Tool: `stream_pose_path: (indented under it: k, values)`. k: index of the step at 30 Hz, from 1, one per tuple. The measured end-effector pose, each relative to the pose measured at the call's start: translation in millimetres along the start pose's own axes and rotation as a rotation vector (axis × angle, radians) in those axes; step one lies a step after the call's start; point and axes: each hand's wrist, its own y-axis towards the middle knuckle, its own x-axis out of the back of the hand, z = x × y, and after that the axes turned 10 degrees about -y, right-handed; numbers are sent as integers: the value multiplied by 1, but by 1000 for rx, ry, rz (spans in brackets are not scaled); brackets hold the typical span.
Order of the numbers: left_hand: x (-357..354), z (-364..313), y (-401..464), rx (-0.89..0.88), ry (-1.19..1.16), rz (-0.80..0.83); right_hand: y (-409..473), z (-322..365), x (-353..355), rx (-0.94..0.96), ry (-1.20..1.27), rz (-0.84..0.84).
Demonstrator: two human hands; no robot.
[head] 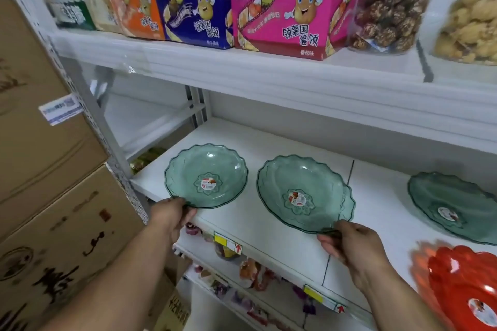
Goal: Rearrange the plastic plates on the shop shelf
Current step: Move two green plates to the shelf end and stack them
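Observation:
Two translucent green scalloped plastic plates lie on the white middle shelf. My left hand pinches the near rim of the left green plate. My right hand grips the near rim of the middle green plate, which seems to be two plates stacked, a second rim showing at its right. A third green plate lies at the far right of the shelf. A red plastic plate sits at the lower right, nearer me.
Cardboard boxes are stacked at the left against the perforated shelf post. The shelf above carries colourful snack boxes and bags of popcorn. Price tags line the shelf edge; packaged goods lie on the shelf below.

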Motion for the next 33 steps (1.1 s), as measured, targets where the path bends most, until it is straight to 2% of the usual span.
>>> stream_pose_path:
  k: [8, 14, 19, 28, 33]
  values:
    - [-14, -36, 101, 43, 40, 78, 48, 28, -93, 19, 2, -41]
    - [-47, -56, 159, 77, -14, 159, 79, 32, -149, 35, 44, -111]
    - [-70, -65, 201, 94, 57, 174, 100, 35, -173, 21, 36, -143]
    - [-112, -65, 254, 163, -38, 209, 125, 41, -196, 18, 71, -174]
    - [-124, -64, 267, 146, -50, 193, 131, 39, -203, 23, 54, -198]
